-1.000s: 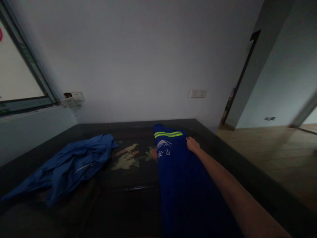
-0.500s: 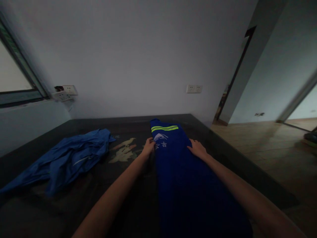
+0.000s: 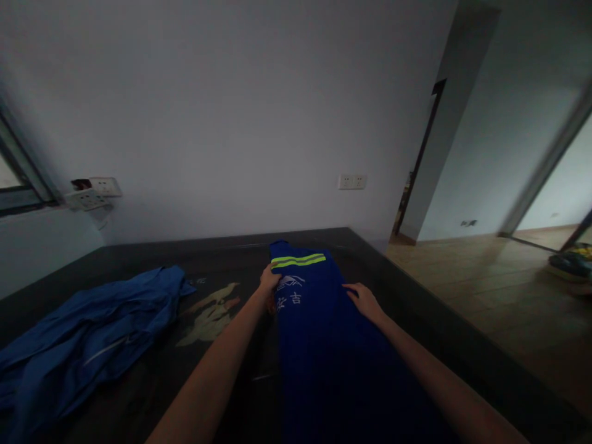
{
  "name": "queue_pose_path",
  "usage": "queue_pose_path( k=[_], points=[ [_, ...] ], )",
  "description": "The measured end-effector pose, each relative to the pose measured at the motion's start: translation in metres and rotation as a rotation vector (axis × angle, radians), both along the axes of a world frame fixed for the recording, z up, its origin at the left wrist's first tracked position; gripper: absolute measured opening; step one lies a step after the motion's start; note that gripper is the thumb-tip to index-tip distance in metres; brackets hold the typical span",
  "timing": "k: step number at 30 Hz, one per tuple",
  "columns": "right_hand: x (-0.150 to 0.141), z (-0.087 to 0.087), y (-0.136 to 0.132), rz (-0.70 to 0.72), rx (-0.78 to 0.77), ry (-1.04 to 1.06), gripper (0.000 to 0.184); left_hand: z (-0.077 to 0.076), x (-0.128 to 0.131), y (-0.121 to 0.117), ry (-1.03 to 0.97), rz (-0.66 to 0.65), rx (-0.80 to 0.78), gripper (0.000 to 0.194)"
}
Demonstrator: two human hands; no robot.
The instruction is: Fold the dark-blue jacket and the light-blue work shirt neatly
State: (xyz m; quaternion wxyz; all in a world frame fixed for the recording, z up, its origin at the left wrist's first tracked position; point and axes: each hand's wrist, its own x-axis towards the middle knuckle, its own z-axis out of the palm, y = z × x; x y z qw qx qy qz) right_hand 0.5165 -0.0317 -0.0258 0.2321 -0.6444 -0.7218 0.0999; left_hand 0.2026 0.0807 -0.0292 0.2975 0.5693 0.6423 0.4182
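Observation:
A dark blue garment (image 3: pixel 324 345) with yellow-green reflective stripes and a white logo lies folded into a long strip on a dark table (image 3: pixel 231 364). My left hand (image 3: pixel 269 280) grips its left edge just below the stripes, fingers curled on the cloth. My right hand (image 3: pixel 363 300) lies flat on its right edge, fingers stretched out. Both forearms reach in from the bottom.
A crumpled lighter blue garment (image 3: pixel 87 339) lies at the table's left. The tabletop has a painted flower pattern (image 3: pixel 208 311). Wall sockets (image 3: pixel 351 181) sit behind, a power strip (image 3: pixel 90 194) at the left. A wooden floor and doorway open on the right.
My left arm came into view and took the garment's left edge. Both hands shifted slightly along the cloth. The camera turned to the right.

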Motion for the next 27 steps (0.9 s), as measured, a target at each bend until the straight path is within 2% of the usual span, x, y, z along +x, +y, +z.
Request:
queue_pose_path(
  k=[5,11,17,22,24,27],
  points=[
    [-0.021,-0.004,0.011,0.053,-0.031,0.051,0.035,-0.003,-0.023,0.009,0.126,0.043,0.015,0.05],
    [-0.071,0.0,0.02,0.172,-0.046,0.064,0.039,0.0,-0.07,0.018,0.23,0.117,0.081,0.039],
    [-0.11,0.003,0.024,0.211,-0.02,0.009,0.042,0.005,-0.106,0.009,0.352,0.12,0.147,0.031],
    [-0.11,0.004,0.01,0.16,-0.017,-0.06,0.044,0.004,-0.108,-0.019,0.468,0.002,0.196,0.029],
    [-0.105,0.005,0.0,0.146,-0.021,-0.105,0.048,0.004,-0.107,-0.041,0.501,-0.05,0.206,0.032],
    [-0.1,0.009,-0.02,0.146,-0.011,-0.211,0.056,0.003,-0.108,-0.089,0.584,-0.174,0.226,0.039]
  ],
)
